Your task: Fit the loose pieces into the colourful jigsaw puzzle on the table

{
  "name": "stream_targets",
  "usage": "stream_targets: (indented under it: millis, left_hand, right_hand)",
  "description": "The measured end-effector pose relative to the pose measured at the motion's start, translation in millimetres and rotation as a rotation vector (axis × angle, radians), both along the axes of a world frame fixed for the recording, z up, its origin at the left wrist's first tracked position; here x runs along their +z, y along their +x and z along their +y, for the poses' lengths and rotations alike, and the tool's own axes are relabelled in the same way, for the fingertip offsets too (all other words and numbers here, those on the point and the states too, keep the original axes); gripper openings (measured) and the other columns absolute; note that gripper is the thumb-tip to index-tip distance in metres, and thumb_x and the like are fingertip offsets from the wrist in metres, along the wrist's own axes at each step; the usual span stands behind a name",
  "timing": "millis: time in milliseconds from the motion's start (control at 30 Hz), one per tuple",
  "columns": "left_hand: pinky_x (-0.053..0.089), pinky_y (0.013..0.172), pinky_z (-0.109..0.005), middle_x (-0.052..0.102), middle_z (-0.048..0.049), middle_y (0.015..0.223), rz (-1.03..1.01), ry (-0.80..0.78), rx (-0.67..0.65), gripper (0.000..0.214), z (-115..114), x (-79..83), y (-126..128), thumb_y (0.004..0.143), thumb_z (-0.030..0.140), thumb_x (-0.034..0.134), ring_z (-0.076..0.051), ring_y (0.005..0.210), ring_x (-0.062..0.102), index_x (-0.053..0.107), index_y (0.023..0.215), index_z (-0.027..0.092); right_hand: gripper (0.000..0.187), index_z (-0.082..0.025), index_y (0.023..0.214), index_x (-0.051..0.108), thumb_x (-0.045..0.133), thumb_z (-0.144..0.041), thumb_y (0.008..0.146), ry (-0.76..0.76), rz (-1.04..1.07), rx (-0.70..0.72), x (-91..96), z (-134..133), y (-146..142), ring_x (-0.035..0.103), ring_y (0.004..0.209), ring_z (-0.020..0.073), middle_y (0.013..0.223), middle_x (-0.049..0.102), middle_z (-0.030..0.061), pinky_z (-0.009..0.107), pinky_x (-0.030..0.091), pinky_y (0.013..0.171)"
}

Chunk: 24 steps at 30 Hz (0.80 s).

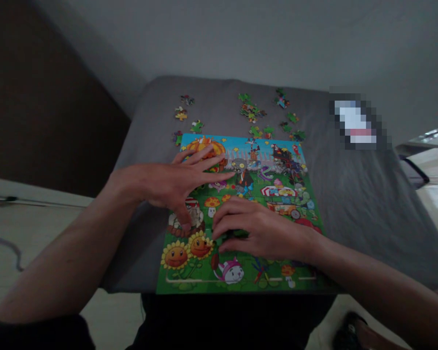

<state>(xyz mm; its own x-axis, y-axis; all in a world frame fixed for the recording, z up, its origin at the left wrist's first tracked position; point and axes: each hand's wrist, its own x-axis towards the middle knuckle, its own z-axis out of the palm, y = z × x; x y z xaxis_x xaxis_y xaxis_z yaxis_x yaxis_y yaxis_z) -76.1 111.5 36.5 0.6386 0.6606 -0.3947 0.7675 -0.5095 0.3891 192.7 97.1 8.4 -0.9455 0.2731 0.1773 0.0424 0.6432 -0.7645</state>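
A colourful jigsaw puzzle board (241, 288) with cartoon sunflowers, mushrooms and zombies lies at the front of the grey-covered table. My left hand (175, 182) rests across its left side, fingers spread toward the pumpkin picture and thumb low on the board. Lower down, near the middle, my right hand (255, 226) is curled over the picture, thumb and fingers drawn together beside the sunflowers. A small dark edge shows at those fingertips and looks like a puzzle piece, mostly hidden by the hand.
Several loose puzzle pieces (251, 111) lie beyond the board, with a few more pieces (181, 114) at the back left. A blurred-out phone-like object (355, 121) is at the back right. Grey cloth (357, 209) covers the table, which meets a pale wall.
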Motion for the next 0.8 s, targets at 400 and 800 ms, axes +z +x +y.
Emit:
stream_targets:
  millis: [400,800]
  left_hand:
    - [-0.001,0.134,-0.078,-0.005,-0.0115,0.190,0.021,0.015,-0.007,0.143,-0.5,-0.1,0.8,0.061,0.066,0.101,-0.054,0.171,-0.008,0.023,0.178,0.039]
    - [-0.004,0.134,-0.076,-0.004,-0.0110,0.190,0.020,-0.045,-0.001,0.134,-1.4,6.0,2.2,0.069,0.072,0.094,-0.052,0.171,-0.013,0.024,0.178,0.037]
  right_hand:
    - [0.020,-0.020,0.109,0.082,0.068,-0.034,0.111,0.352,-0.005,-0.016,-8.3,-3.4,0.5,0.068,0.109,0.0213,0.115,0.076,0.0089,0.039,0.057,0.103]
    - [0.025,-0.020,0.112,0.082,0.061,-0.033,0.115,0.567,-0.017,0.015,-0.4,-6.2,3.7,0.065,0.105,0.0235,0.115,0.079,0.0078,0.038,0.057,0.094]
